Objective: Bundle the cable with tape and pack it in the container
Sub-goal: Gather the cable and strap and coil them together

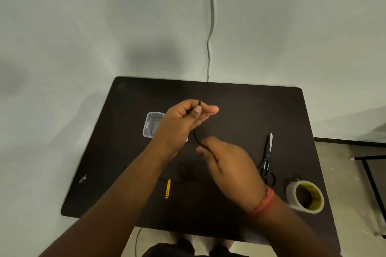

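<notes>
A thin black cable [196,137] runs from my left hand [183,119] down to my right hand [227,162]. My left hand is raised over the table's middle and pinches the cable's end between thumb and fingers. My right hand is lower and blurred, with the cable passing through its fingers. More cable lies on the dark table near a yellow strap [167,189]. A small clear plastic container [152,124] stands open just left of my left hand. A roll of clear tape [306,196] sits at the front right.
Black scissors [267,160] lie right of my right hand, blades pointing away. The dark table [240,98] stands against a pale wall, where a grey cord [211,27] hangs down. Another dark surface [355,141] and a frame are at the far right.
</notes>
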Action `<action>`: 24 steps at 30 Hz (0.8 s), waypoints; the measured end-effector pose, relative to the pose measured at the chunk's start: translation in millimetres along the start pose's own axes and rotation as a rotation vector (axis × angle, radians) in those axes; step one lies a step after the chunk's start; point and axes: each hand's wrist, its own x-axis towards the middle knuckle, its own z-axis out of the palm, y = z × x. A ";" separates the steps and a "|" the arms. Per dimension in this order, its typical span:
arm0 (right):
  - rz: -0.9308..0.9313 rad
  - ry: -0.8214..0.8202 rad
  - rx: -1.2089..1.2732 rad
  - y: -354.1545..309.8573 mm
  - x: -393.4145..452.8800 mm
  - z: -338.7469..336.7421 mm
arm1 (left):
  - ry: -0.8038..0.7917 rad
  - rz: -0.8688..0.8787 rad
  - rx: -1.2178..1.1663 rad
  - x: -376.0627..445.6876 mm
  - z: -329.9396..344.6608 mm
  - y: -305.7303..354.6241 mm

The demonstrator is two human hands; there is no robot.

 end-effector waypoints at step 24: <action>-0.103 0.203 -0.035 2.6 32.6 -59.7 | -0.111 -0.001 0.048 -53.4 17.0 -13.8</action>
